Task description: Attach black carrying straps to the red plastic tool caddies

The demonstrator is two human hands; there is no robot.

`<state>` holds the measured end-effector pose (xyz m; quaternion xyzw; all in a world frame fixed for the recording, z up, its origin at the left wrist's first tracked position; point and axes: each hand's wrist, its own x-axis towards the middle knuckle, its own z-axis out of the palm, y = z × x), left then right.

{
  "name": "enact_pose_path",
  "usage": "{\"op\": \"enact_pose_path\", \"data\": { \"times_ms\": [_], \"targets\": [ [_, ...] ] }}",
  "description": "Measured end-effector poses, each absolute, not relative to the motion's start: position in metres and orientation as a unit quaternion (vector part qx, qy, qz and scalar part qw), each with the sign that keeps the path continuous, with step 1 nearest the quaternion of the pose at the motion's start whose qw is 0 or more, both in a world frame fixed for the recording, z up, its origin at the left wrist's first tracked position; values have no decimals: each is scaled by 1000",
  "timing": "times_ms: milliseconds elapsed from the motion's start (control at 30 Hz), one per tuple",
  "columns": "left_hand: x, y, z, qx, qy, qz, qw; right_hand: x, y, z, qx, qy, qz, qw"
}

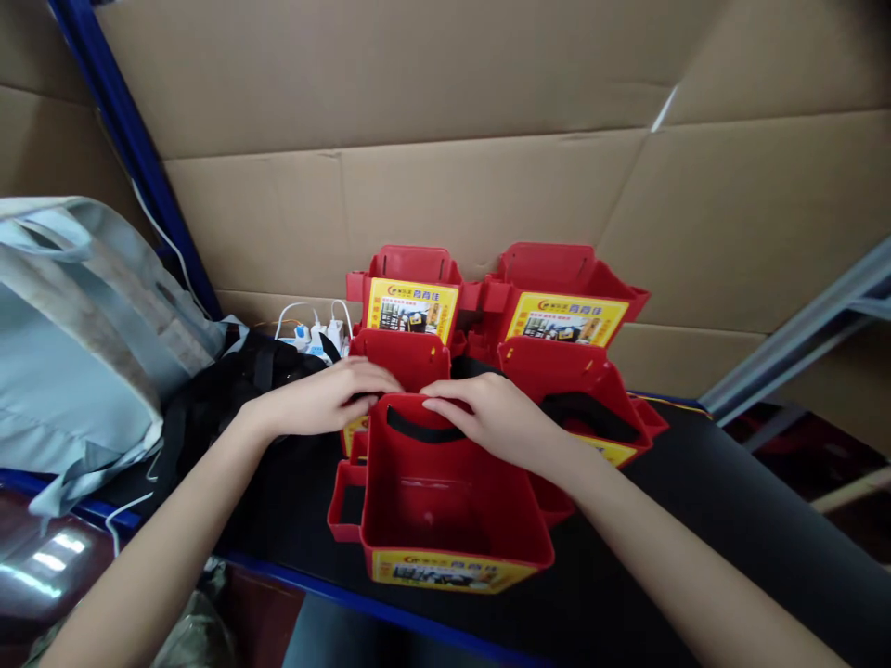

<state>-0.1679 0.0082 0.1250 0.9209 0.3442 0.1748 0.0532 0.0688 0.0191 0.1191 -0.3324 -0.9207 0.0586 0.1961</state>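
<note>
A red plastic box (445, 506) with a yellow printed label and a side loop stands nearest me at the table's front edge. A black strap (421, 429) passes through its raised back wall. My right hand (491, 413) grips the top of that wall, thumb on the inner side and fingers behind it. Just left of the wall, my left hand (344, 394) has its fingers curled in toward the back. Its fingertips are partly hidden, so whatever they pinch does not show.
Several more red boxes (557, 274) with yellow labels stand behind, one holding black strap (591, 413). Black straps (257, 371), a power strip (316, 339) and a pale blue bag (83, 343) lie left. Cardboard (445, 83) walls the back of the black tabletop (752, 538).
</note>
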Motion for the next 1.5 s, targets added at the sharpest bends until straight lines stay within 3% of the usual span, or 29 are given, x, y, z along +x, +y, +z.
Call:
{"op": "enact_pose_path", "data": {
  "times_ms": [133, 233, 333, 467, 567, 833, 1133, 1233, 1367, 1500],
  "targets": [
    [-157, 8, 132, 922, 311, 117, 197, 71, 23, 121, -320, -924, 99, 185],
    [-162, 20, 131, 923, 313, 100, 198, 71, 23, 122, -319, -922, 109, 190],
    [-178, 38, 128, 926, 348, 110, 95, 72, 22, 122, -313, -922, 113, 198],
    [-212, 60, 129, 844, 512, 113, -113, 73, 21, 121, -317, -919, 113, 204],
    [-221, 60, 128, 806, 555, 127, -161, 72, 21, 118, -326, -915, 109, 209],
    [-163, 32, 127, 956, 280, 66, 58, 72, 22, 113, -327, -913, 105, 222],
    [-229, 74, 127, 852, 476, 156, -150, 72, 22, 108, -332, -908, 83, 242],
    [-207, 59, 129, 886, 430, 134, -112, 71, 22, 107, -338, -906, 74, 245],
    [-169, 43, 128, 959, 279, 52, 22, 71, 22, 107, -336, -908, 68, 242],
    [-179, 59, 123, 950, 306, 64, 1, 72, 22, 108, -328, -912, 76, 237]
  ]
}}
